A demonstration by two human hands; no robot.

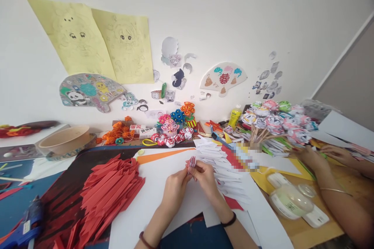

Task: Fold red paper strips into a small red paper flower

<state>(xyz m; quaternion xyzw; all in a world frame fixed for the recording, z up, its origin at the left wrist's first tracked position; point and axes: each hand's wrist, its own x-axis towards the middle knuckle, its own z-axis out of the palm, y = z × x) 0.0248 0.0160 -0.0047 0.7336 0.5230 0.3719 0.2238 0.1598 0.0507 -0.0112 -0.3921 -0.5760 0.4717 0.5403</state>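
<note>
Between the fingertips of my left hand (175, 184) and my right hand (207, 177) stands a small pleated piece of red and white paper (192, 162), pinched from both sides. Both hands are closed on it, above a large white paper sheet (152, 171). To the left lies a big heap of folded red paper strips (109, 190). Just right of my hands is a spread of folded white paper strips (230, 175). What my lower fingers do is partly hidden.
A blue glue gun (30, 221) lies at the left. Behind are paper flowers (172, 138) and a beige bowl (64, 140). A bottle (292, 201) stands at the right, near another person's hands (312, 161) and a bunch of paper roses (274, 122).
</note>
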